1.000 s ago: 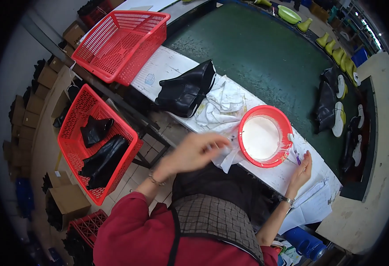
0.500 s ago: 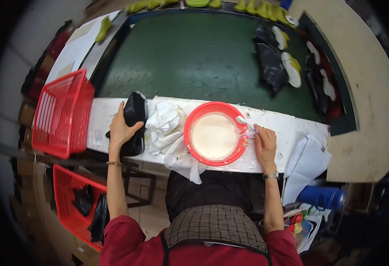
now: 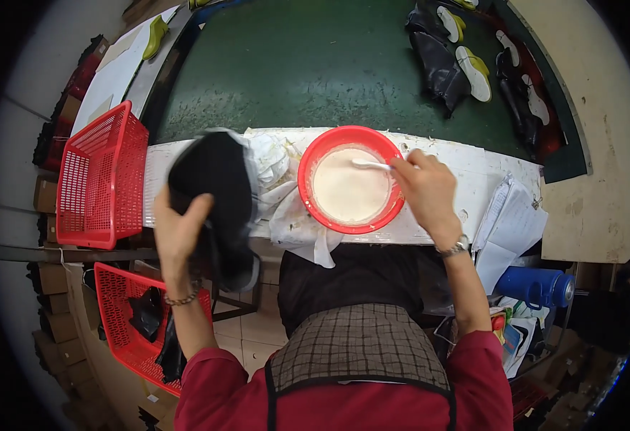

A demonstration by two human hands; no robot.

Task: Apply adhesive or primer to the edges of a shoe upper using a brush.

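Note:
My left hand [image 3: 177, 226] grips a black boot upper [image 3: 218, 176], raised over the left end of the white worktop and partly smeared by motion. The thumb lies on its dark face; the other fingers are partly hidden. In my right hand [image 3: 427, 192] is a slim white tool [image 3: 370, 164], pinched at one end. Its wider tip is over or touching the cream-coloured liquid [image 3: 347, 188] in a red bowl [image 3: 316, 219]; whether it is a brush or a spoon I cannot tell. Crumpled white cloths [image 3: 297, 230] lie between bowl and upper.
Red baskets stand at the left, one beside the worktop [image 3: 114, 179] and a lower one [image 3: 124, 345] holding black pieces. Past the worktop is a green surface [image 3: 308, 72] with black uppers and yellow-green shoe lasts [image 3: 476, 68]. Papers [image 3: 498, 212] and a blue flask [image 3: 534, 286] sit right.
My left hand has lifted the black upper off the worktop toward me. My right hand has brought the white tool from the bowl's right rim in over the liquid.

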